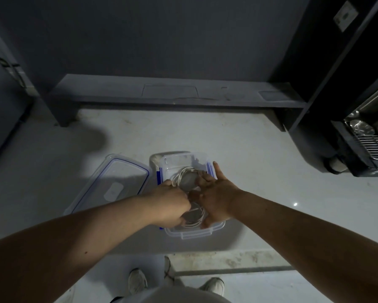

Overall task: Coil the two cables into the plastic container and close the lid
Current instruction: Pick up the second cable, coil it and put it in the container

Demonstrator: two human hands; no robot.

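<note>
A clear plastic container (pixel 177 162) with blue latches stands open on the pale table. Inside it lie white cables in loops: one coil (pixel 184 174) toward the far side, another (pixel 196 220) toward the near side. My left hand (pixel 170 203) reaches into the container with its fingers curled on the cable. My right hand (pixel 216 195) lies over the container's right half, fingers spread and pressing down on the cables. The hands hide much of the coils. The clear lid (pixel 116 182) with a blue seal rests flat on the table left of the container.
A dark low shelf (pixel 172 95) runs along the wall behind the table. A black appliance (pixel 358 127) with a metal grille stands at the right. The table's near edge (pixel 227 252) is just in front of the container, with my shoes below it.
</note>
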